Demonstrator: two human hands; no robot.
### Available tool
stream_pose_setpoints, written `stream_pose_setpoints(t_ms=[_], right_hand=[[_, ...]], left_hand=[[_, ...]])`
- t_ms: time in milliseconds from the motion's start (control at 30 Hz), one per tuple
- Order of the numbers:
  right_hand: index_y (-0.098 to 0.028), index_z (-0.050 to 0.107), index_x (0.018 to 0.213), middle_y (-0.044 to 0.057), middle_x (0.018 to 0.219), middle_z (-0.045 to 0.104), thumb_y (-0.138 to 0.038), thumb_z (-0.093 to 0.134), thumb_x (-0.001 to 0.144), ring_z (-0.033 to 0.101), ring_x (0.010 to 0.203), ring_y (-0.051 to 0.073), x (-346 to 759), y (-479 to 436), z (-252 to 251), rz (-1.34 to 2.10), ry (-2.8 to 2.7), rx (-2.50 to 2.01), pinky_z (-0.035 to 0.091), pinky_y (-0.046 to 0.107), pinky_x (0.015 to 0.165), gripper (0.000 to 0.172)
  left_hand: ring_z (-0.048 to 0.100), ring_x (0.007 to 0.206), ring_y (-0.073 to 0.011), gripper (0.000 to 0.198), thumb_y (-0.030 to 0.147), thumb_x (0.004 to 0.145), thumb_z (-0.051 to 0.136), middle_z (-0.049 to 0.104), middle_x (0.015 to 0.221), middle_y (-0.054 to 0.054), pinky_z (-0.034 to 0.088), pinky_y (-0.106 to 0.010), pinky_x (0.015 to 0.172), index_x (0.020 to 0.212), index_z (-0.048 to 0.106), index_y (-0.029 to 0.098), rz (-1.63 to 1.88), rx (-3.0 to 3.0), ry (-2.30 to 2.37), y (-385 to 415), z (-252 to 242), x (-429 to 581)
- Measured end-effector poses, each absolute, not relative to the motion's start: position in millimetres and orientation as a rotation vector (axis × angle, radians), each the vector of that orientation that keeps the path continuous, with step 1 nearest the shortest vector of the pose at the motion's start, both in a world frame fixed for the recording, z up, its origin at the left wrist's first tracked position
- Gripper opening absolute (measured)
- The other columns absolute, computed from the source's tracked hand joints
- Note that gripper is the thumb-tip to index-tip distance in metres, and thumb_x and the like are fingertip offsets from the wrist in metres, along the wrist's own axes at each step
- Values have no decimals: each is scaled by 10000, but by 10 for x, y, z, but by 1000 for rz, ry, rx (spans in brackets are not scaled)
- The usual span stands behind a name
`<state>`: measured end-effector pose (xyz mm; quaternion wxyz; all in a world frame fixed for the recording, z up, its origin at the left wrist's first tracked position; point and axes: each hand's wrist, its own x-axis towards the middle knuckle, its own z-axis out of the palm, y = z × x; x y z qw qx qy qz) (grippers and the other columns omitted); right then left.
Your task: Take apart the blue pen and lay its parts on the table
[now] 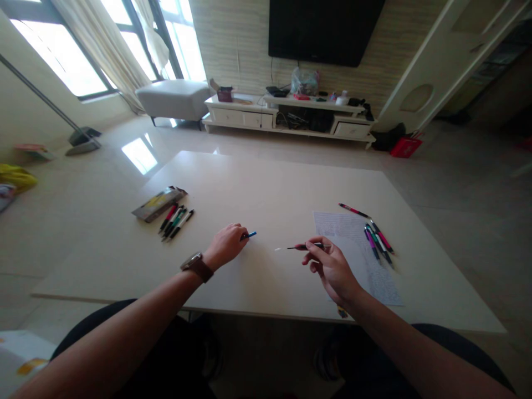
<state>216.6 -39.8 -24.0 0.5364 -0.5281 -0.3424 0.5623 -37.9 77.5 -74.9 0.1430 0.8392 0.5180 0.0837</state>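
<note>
My left hand [228, 244], with a watch [194, 262] on its wrist, is closed around a blue pen piece [251, 235] whose end points right, just over the table. Between thumb and fingers, my right hand [328, 263] pinches a dark pen part [315, 245] with a thin, refill-like rod [291, 248] sticking out to the left. A small whitish bit [278, 249] shows just off the rod's tip; I cannot tell whether it is attached. Beneath my right hand lies a sheet of paper [382, 285] covered in writing.
Several pens [177, 221] lie at the left beside a grey and yellow packet [160, 204]. More pens [379, 243] rest on and beside the paper's right side, with a red and black pen [353, 210] behind them. The white table's [266, 188] near edge is close to my legs.
</note>
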Motion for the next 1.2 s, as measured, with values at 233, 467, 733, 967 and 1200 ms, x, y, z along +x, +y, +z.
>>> stream_pose_setpoints(t_ms=[233,467,733,967,1200], right_hand=[[-193,533,876,71,939,717,-407,747,751,579,624,125,2163,-395,-240,1351,-789,-1243,330,225,505,327],[-198,539,857,54,934,709,-411,746,759,570,626,120,2162,-408,-222,1354,-787,-1241,324,230,514,313],[-200,540,867,47,926,708,-406,750,760,560,623,114,2155,-396,-263,1351,-783,-1240,320,229,515,313],[-197,539,854,53,915,709,-428,771,728,554,603,113,2150,-399,-265,1334,-767,-1257,321,231,504,351],[-198,558,844,48,880,702,-437,766,738,561,607,124,2112,-403,-319,1347,-804,-1277,330,232,496,334]], left_hand=[[590,868,-194,184,262,882,502,661,944,-62,410,-284,709,944,669,214,230,2447,1555,814,-786,-372],[570,919,-216,195,272,896,507,649,943,-78,408,-301,748,932,689,214,256,2477,1560,806,-778,-369],[563,963,-230,166,259,869,553,647,971,-78,420,-329,801,954,691,221,289,2464,1549,803,-760,-371],[594,959,-168,232,276,876,582,665,1050,-47,484,-321,871,1094,635,220,644,2200,1050,433,-463,-113],[614,716,-110,210,361,901,592,713,811,-27,481,-230,664,906,699,181,721,1949,947,88,-352,30]])
